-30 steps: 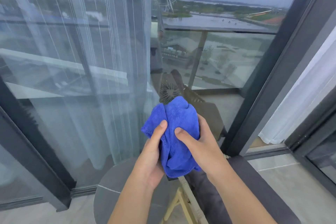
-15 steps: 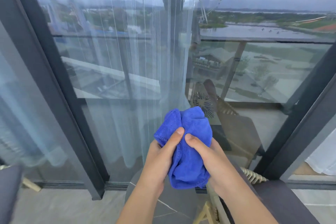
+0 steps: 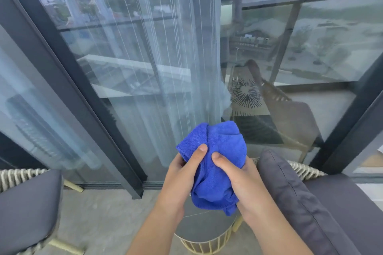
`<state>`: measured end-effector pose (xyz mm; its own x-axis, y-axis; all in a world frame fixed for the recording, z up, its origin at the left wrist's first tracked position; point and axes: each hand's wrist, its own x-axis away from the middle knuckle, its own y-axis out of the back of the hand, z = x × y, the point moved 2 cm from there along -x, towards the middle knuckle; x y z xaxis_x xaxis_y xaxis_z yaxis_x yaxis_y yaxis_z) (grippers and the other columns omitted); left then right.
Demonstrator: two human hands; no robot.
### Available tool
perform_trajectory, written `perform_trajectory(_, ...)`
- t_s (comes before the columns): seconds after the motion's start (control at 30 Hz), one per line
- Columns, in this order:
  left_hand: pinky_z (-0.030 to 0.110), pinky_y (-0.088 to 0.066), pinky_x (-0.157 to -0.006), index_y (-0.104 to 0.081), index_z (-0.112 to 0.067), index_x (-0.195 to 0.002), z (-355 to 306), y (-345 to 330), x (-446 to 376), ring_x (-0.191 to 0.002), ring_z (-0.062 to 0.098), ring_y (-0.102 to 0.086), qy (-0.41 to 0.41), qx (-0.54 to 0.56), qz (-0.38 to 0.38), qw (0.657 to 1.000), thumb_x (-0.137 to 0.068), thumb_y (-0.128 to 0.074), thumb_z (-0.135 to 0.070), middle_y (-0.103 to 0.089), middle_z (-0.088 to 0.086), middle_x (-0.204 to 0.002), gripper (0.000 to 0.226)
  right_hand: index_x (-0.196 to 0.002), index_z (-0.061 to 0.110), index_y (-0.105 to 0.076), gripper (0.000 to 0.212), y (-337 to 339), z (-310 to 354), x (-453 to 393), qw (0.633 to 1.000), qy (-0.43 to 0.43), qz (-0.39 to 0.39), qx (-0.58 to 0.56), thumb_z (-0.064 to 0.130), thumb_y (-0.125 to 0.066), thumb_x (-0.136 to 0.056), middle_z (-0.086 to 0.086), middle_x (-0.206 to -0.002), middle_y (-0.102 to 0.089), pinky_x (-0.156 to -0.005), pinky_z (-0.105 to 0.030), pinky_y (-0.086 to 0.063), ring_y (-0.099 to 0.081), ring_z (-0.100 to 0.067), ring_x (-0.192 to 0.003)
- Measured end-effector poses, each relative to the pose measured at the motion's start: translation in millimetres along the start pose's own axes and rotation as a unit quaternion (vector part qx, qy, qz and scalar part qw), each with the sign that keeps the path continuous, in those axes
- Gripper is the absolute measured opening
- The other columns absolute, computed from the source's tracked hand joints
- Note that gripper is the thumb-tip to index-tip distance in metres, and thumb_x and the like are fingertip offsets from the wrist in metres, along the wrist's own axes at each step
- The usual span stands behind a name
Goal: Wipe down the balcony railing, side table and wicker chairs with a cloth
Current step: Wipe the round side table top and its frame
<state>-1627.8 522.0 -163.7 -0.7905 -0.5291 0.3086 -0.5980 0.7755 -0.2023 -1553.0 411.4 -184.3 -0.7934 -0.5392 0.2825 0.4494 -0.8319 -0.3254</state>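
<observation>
A bunched blue cloth is held up in front of me by both hands. My left hand grips its left side with the thumb pressed on top. My right hand grips its right side, thumb on the fabric too. Below the hands stands a small round side table with a dark top and a pale slatted rim. A wicker chair with a grey cushion is at the right. Another wicker chair with a grey cushion is at the lower left.
Dark-framed sliding glass doors fill the view ahead, with sheer curtains behind and reflections of the balcony railing and a chair. The concrete floor lies between the two chairs.
The view has tipped downward and shifted, bringing the left chair, the side table and the right cushion into sight. Both hands keep holding the cloth, kneading it slightly.
</observation>
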Motion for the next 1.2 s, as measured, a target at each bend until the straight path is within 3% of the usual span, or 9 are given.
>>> perform_trajectory(0.13, 0.042, -0.056, -0.099, -0.072, -0.024, -0.119, 1.5, -13.6, -22.3, -0.104, 0.018, -0.075, 0.02, -0.019, 0.035, 0.999, -0.091, -0.07, -0.044, -0.079, -0.002, -0.11, 0.034, -0.116, 0.019, -0.071, 0.022, 17.4, 10.4, -3.4, 0.998, 0.017, -0.052, 0.015, 0.021, -0.073, -0.094, 0.0, -0.102, -0.08, -0.087, -0.04, -0.06, -0.077, -0.018, -0.096)
perform_trajectory(0.27, 0.037, -0.056, -0.095, -0.072, -0.025, -0.119, 1.9, -15.5, -47.9, -0.104, 0.016, -0.075, 0.022, -0.032, 0.082, 0.996, -0.093, -0.068, -0.042, -0.078, -0.003, -0.111, 0.031, -0.117, 0.018, -0.071, 0.023, 19.1, 15.5, -16.2, 0.994, 0.043, -0.103, 0.015, 0.02, -0.073, -0.094, -0.001, -0.103, -0.08, -0.088, -0.041, -0.06, -0.077, -0.02, -0.097)
perform_trajectory(0.53, 0.034, -0.057, -0.087, -0.073, -0.025, -0.115, -17.3, 57.1, -115.4, -0.098, 0.015, -0.076, 0.038, -0.063, 0.142, 0.987, -0.095, -0.067, -0.041, -0.079, -0.003, -0.106, 0.027, -0.119, 0.019, -0.071, 0.028, -53.2, -19.8, -64.6, 0.982, 0.05, -0.183, 0.011, 0.023, -0.075, -0.092, -0.003, -0.107, -0.079, -0.098, -0.05, -0.057, -0.076, -0.024, -0.103)
perform_trajectory(0.7, 0.034, -0.057, -0.084, -0.072, -0.025, -0.114, -25.0, 126.7, -157.5, -0.099, 0.012, -0.075, 0.049, -0.086, 0.137, 0.986, -0.097, -0.064, -0.046, -0.079, -0.006, -0.106, 0.029, -0.119, 0.017, -0.071, 0.027, -114.7, -44.9, -96.8, 0.979, 0.042, -0.197, 0.014, 0.025, -0.073, -0.094, -0.002, -0.106, -0.08, -0.091, -0.042, -0.06, -0.076, -0.02, -0.099)
perform_trajectory(0.83, 0.037, -0.058, -0.089, -0.071, -0.024, -0.115, -27.5, 165.6, -176.3, -0.105, 0.013, -0.073, 0.072, -0.076, 0.13, 0.986, -0.091, -0.067, -0.053, -0.078, -0.008, -0.11, 0.037, -0.118, 0.023, -0.07, 0.028, -148.5, -61.6, -105.4, 0.977, 0.031, -0.209, 0.018, 0.031, -0.076, -0.092, 0.0, -0.109, -0.079, -0.095, -0.048, -0.058, -0.075, -0.023, -0.104)
perform_trajectory(0.97, 0.043, -0.059, -0.092, -0.071, -0.022, -0.115, -30.9, 181.6, -178.8, -0.109, 0.019, -0.073, 0.077, -0.057, 0.143, 0.985, -0.093, -0.067, -0.05, -0.077, -0.005, -0.113, 0.036, -0.116, 0.025, -0.071, 0.025, -164.7, -68.6, -101.2, 0.97, 0.031, -0.237, 0.039, 0.032, -0.076, -0.092, 0.0, -0.107, -0.079, -0.096, -0.049, -0.058, -0.075, -0.024, -0.103)
perform_trajectory(1.2, 0.037, -0.058, -0.086, -0.07, -0.023, -0.117, -35.1, 191.1, -146.3, -0.105, 0.015, -0.074, 0.058, -0.046, 0.152, 0.986, -0.093, -0.066, -0.05, -0.078, -0.006, -0.111, 0.037, -0.117, 0.024, -0.071, 0.027, -173.4, -65.2, -73.6, 0.971, 0.047, -0.231, 0.046, 0.033, -0.074, -0.092, 0.001, -0.105, -0.08, -0.096, -0.05, -0.058, -0.076, -0.021, -0.1)
